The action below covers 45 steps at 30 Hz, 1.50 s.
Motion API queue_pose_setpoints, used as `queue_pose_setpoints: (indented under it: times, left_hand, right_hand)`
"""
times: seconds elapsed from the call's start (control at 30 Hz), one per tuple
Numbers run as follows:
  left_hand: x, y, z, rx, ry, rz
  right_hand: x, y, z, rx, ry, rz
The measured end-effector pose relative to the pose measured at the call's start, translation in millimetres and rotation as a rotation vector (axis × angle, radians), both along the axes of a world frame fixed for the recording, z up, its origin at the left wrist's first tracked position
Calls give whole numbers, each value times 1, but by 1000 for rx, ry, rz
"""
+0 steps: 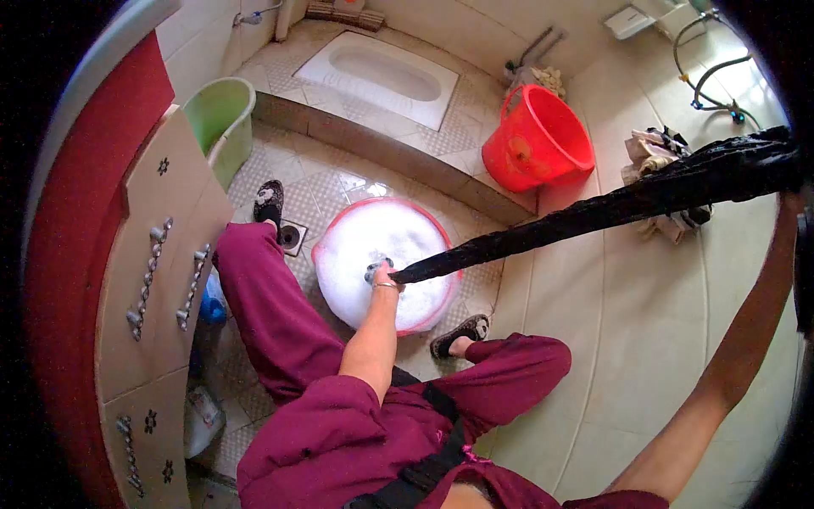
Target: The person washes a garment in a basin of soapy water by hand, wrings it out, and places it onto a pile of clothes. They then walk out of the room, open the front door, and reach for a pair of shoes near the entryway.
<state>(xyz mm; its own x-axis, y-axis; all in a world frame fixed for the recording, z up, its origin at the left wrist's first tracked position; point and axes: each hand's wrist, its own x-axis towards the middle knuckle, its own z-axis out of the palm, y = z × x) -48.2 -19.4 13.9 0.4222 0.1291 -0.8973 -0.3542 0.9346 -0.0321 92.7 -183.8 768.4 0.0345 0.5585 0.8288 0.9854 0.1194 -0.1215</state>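
Note:
A long, wet-looking black cloth [577, 195] is stretched taut and slanting, bunched and partly twisted, from the basin up to the right edge of view. My left hand [384, 275] is closed on its lower end, over the basin. At the upper end is my right hand [790, 204], its arm raised high; the cloth and the dark frame edge hide most of its fingers. Below my left hand stands a round pink-rimmed basin [317, 254], filled with white suds [365, 233]. A bit of dark fabric shows around my left fingers.
A red bucket [517, 144] stands by the raised step [373, 153], with a squat toilet [309, 68] behind. Crumpled clothes [649, 157] lie at right. At left are a green bin [242, 140], a cabinet [161, 280] and a floor drain [291, 237]. My feet straddle the basin.

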Motion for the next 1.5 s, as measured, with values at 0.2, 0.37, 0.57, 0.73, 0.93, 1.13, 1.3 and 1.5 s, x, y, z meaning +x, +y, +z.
queue_pose_setpoints:
  times: [0.2, 0.37, 0.57, 0.73, 0.93, 1.13, 1.3, 1.5]
  left_hand:
    - [-15, -1, -12, -17, -53, -41]
    - [-26, 17, 66, 451, -444, -183]
    - [5, 35, 191, 1009, -762, -544]
    - [47, 29, 267, 1102, -1086, -688]
    - [72, 23, 277, 984, -1351, -932]
    - [57, 42, 273, 422, -1580, -917]
    - [52, 51, 258, 695, -1282, -694]
    - [55, 43, 258, 750, -1331, -751]
  right_hand:
    - [-3, 12, -26, -1, -291, -21]
    - [6, 2, -48, 145, 563, -176]
    - [-12, 32, -125, 217, 1067, -25]
    - [-25, 52, -174, 57, 389, -68]
    - [-8, 76, -179, 171, 1221, 213]
    - [102, 45, -287, 339, 1501, 297]
    - [57, 38, -417, 565, 1832, 72]
    - [-68, 49, -549, 573, 2276, -19]
